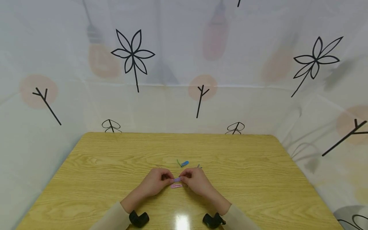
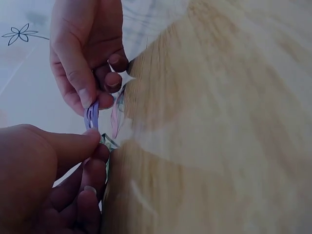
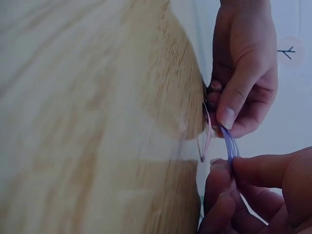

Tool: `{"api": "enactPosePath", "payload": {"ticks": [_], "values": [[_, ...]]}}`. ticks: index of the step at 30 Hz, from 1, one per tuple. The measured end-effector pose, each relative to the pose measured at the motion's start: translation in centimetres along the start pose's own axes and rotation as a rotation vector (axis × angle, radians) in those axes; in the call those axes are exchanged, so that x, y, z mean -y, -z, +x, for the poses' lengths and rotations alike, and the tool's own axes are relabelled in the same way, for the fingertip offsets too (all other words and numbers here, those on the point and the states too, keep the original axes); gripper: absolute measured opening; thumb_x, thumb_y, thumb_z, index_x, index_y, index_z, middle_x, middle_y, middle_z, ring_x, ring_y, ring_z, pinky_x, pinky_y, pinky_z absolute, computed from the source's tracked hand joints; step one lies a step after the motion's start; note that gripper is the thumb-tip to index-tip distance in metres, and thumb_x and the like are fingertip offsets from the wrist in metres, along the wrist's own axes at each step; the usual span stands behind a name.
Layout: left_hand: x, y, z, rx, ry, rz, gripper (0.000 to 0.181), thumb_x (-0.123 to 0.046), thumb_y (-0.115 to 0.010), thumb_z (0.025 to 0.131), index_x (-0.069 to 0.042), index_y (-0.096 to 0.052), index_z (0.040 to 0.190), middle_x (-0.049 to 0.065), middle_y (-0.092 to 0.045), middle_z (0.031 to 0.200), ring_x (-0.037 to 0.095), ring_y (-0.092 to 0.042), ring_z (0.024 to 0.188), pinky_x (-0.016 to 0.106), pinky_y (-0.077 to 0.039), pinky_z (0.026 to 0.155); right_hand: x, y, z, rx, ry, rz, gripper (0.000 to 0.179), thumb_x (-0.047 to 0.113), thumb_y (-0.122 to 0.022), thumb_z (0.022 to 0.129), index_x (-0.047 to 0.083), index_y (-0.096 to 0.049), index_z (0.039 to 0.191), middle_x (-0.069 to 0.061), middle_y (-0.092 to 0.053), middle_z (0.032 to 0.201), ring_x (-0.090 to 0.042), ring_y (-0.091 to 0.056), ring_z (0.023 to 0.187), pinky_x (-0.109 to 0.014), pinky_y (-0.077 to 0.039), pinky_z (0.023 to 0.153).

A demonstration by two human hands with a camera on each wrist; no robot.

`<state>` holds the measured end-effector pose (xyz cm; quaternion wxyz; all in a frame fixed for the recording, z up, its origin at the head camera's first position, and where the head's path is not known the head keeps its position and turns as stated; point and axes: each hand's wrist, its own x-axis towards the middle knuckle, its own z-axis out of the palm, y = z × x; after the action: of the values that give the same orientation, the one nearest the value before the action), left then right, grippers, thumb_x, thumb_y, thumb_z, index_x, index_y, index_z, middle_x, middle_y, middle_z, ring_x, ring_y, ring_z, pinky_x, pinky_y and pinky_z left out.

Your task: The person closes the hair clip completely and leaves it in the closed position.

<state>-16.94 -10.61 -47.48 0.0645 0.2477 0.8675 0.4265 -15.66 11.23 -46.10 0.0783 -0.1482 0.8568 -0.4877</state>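
Note:
A small purple snap hair clip (image 1: 177,180) is pinched at both ends, one end by each hand. My left hand (image 1: 156,182) grips its left end between thumb and fingers. The right end sits between the thumb and fingers of my right hand (image 1: 197,182). In the left wrist view the purple clip (image 2: 91,116) shows its slotted middle between the two thumbs; in the right wrist view the clip (image 3: 230,144) looks slightly bowed. A pink hair clip (image 1: 176,186) lies on the table just in front of the hands, nearer the body.
Beyond the hands lie a blue hair clip (image 1: 185,163) and a green one (image 1: 179,163). Another small dark clip (image 1: 199,166) is partly hidden behind the right hand. The wooden table (image 1: 115,150) meets a patterned cloth (image 1: 169,108) at its back and sides.

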Motion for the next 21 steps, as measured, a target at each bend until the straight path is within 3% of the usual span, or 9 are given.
{"api": "enactPosePath", "payload": {"ticks": [14,21], "values": [[-0.09,0.41,0.08,0.039,-0.013,-0.003,0.007,-0.012,-0.072,0.091,-0.017,-0.071,0.086,-0.007,-0.059,0.078,0.008,-0.054,0.068,0.026,-0.045,0.061,0.31,-0.10,0.13,0.031,0.058,-0.158,0.006,0.010,-0.071,0.091,0.008,-0.074,0.087,0.005,-0.064,0.079,-0.010,-0.052,0.071,-0.027,-0.043,0.062],[-0.18,0.38,0.11,0.045,-0.014,0.004,0.009,-0.009,-0.071,0.092,-0.016,-0.070,0.086,-0.007,-0.059,0.078,0.009,-0.054,0.068,0.027,-0.045,0.062,0.15,-0.17,0.09,0.046,0.067,-0.176,0.005,0.009,-0.069,0.092,0.009,-0.073,0.089,0.006,-0.062,0.078,-0.010,-0.052,0.070,-0.028,-0.043,0.063]]}}
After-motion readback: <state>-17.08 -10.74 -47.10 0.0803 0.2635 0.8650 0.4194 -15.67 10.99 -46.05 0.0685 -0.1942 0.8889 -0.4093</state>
